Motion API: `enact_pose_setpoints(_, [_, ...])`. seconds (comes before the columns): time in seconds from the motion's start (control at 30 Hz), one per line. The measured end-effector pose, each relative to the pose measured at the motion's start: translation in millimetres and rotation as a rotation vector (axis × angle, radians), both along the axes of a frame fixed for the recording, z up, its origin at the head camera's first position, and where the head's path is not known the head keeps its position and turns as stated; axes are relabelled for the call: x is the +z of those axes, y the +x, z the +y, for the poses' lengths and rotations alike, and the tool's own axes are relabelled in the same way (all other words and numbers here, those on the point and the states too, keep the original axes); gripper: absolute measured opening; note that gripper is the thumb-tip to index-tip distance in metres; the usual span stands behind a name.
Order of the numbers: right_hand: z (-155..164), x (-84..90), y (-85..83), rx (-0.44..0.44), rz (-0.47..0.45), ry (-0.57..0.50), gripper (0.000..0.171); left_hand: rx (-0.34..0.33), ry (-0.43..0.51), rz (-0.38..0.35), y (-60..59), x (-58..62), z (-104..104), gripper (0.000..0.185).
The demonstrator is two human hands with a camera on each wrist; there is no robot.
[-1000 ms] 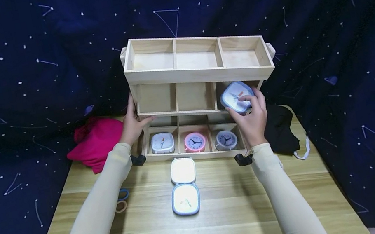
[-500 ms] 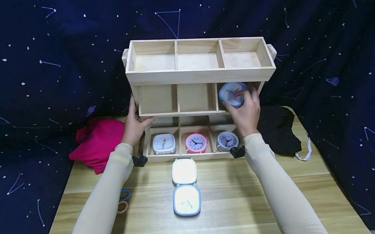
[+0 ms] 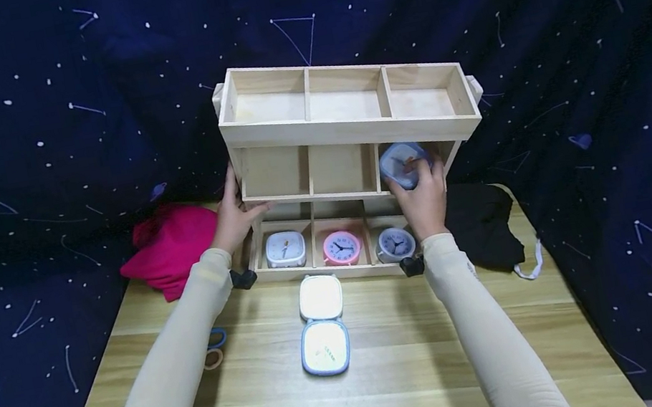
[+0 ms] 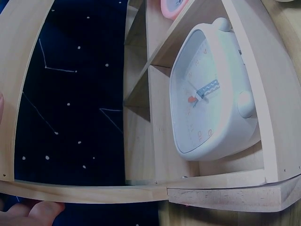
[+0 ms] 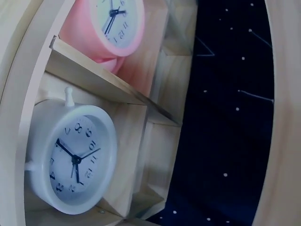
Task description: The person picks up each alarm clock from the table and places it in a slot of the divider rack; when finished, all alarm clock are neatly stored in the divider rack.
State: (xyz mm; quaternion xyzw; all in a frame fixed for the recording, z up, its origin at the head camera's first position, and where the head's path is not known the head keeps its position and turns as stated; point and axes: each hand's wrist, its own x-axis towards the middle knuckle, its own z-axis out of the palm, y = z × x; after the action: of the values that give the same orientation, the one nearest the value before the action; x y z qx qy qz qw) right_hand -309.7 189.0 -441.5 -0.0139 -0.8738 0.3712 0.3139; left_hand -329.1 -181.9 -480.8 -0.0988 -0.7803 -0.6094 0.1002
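My right hand (image 3: 425, 197) holds a blue square alarm clock (image 3: 399, 163) inside the right compartment of the middle tier of a wooden rack (image 3: 345, 129). Its fingers lie over the clock's face and hide part of it. At the rack's left side, my left hand (image 3: 230, 219) grips the side panel, thumb across the front edge and fingers along the outside. In the bottom tier sit a white square alarm clock (image 4: 207, 94) at left, a pink round alarm clock (image 3: 341, 248) in the middle and a pale round alarm clock (image 5: 75, 157) at right.
Two square clocks, one white (image 3: 320, 297) and one blue-rimmed (image 3: 325, 347), lie face up on the table (image 3: 396, 380), washed out by glare. Scissors handles (image 3: 214, 347) show beside the left sleeve. A magenta cloth bag (image 3: 177, 248) lies left of the rack, a black bag (image 3: 484, 226) right.
My right hand has carried the blue alarm clock back and slightly left, from the compartment's front into it. The left hand stays on the rack's side.
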Motion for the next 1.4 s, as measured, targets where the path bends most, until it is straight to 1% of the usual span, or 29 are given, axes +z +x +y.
enact_pose_setpoints(0.1, [0.4,1.4,3.4,-0.002,-0.016,0.041,0.042,-0.002,-0.005,-0.006,0.7,0.1,-0.2,0.123])
enact_pose_setpoints(0.2, [0.2,1.2,8.2,0.002,-0.004,0.083,0.042,-0.002,-0.001,-0.007,1.2,0.2,-0.3,0.123])
enact_pose_setpoints(0.27, [-0.6,-0.5,13.0,0.002,0.030,0.100,0.041,-0.003,0.005,-0.004,1.2,0.3,-0.2,0.123])
enact_pose_setpoints(0.33, [-2.9,-3.7,20.0,0.000,0.091,0.094,0.038,-0.005,0.010,-0.005,1.4,0.4,-0.3,0.123])
enact_pose_setpoints(0.4, [-7.9,-8.2,30.6,0.010,0.166,0.074,0.034,-0.006,0.013,-0.004,1.3,0.1,-0.4,0.123])
enact_pose_setpoints(0.47, [-16.0,-14.1,44.5,0.043,0.232,0.049,0.029,-0.006,0.014,-0.001,1.3,-0.5,-0.8,0.123])
enact_pose_setpoints(0.53, [-26.7,-21.7,61.1,0.097,0.258,0.026,0.025,-0.007,0.016,0.001,1.2,-1.5,-1.0,0.123])
enact_pose_setpoints(0.6, [-38.6,-29.7,79.1,0.154,0.240,0.025,0.023,-0.005,0.020,0.000,1.2,-1.7,-0.5,0.122])
enact_pose_setpoints(0.67, [-50.1,-40.0,96.8,0.199,0.193,0.044,0.024,-0.005,0.018,-0.008,1.5,-1.0,0.4,0.122])
enact_pose_setpoints(0.77, [-66.7,-54.0,125.7,0.264,0.058,0.095,0.033,-0.008,0.025,-0.029,0.7,0.1,2.1,0.121])
enact_pose_setpoints(0.9, [-83.9,-72.1,165.0,0.353,-0.185,0.191,0.055,-0.013,0.037,-0.036,-0.7,-0.4,1.8,0.121])
enact_pose_setpoints(1.0, [-91.5,-85.4,186.9,0.412,-0.347,0.259,0.076,-0.009,0.036,-0.015,-1.5,-0.7,1.1,0.122])
enact_pose_setpoints(1.1, [-95.7,-98.2,201.6,0.471,-0.467,0.290,0.095,0.002,0.030,0.001,-2.2,-1.0,0.9,0.123])
enact_pose_setpoints(1.2, [-98.6,-109.3,211.8,0.524,-0.565,0.268,0.109,0.009,0.026,0.005,-2.2,-0.8,0.6,0.124])
enact_pose_setpoints(1.3, [-101.5,-118.4,218.1,0.546,-0.617,0.240,0.117,0.009,0.020,0.003,-1.3,-0.3,0.8,0.123])
enact_pose_setpoints(1.4, [-104.7,-125.0,221.4,0.552,-0.615,0.218,0.119,0.005,0.016,0.003,-0.1,0.3,1.7,0.123])
